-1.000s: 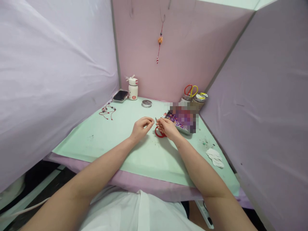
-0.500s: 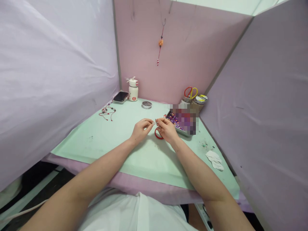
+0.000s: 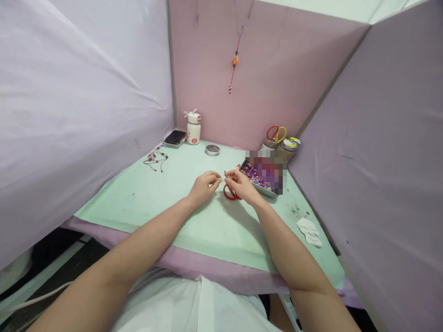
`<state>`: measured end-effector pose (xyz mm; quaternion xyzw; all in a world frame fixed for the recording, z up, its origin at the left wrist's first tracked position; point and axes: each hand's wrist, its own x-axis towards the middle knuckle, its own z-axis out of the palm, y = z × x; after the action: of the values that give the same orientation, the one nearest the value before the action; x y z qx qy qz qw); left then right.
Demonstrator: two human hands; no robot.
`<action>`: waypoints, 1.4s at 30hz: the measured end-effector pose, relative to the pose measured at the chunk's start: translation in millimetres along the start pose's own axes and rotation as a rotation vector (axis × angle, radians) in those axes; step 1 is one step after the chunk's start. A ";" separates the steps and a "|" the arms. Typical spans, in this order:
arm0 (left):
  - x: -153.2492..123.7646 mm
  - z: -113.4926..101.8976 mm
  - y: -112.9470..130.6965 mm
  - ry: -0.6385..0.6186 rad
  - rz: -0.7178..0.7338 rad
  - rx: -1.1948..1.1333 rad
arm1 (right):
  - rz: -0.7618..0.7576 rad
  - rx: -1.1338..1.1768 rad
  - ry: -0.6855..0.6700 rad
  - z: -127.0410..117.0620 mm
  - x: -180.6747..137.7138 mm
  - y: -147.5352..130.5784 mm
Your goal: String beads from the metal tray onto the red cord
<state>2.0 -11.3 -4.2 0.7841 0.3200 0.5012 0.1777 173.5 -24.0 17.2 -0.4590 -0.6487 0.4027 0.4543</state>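
My left hand (image 3: 204, 186) is closed in a pinch over the middle of the table, with a tiny pale piece (image 3: 221, 180) at its fingertips, too small to name. Close on its right, my right hand (image 3: 240, 183) also pinches, and a small dark tip sticks up by its thumb and forefinger; what it holds I cannot make out. Red-handled scissors (image 3: 230, 193) lie under the right hand, partly hidden by it. Just beyond that hand stands a metal tray (image 3: 266, 192) of purple and orange beads, its far part blurred out.
At the back are a white bottle (image 3: 194, 129), a phone (image 3: 175, 137) and a round spool (image 3: 212, 150). Beaded red cords (image 3: 156, 159) lie left. Jars (image 3: 289, 147) stand back right, one with scissors (image 3: 277, 133). A crumpled tissue (image 3: 309, 232) lies right. A beaded cord (image 3: 235, 61) hangs from a hook.
The view has shifted slightly. My right hand has tilted and moved a little, baring more of the red scissors' handles. Both hands stay pinched close together.
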 end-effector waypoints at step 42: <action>8.8 -2.1 -1.7 0.119 -0.749 -0.812 | -0.267 -0.533 0.078 12.7 4.9 28.4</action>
<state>2.1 -4.2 1.6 0.4556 0.3676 0.5301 0.6134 167.0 -13.3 -11.8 -0.4880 -0.7681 0.1368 0.3913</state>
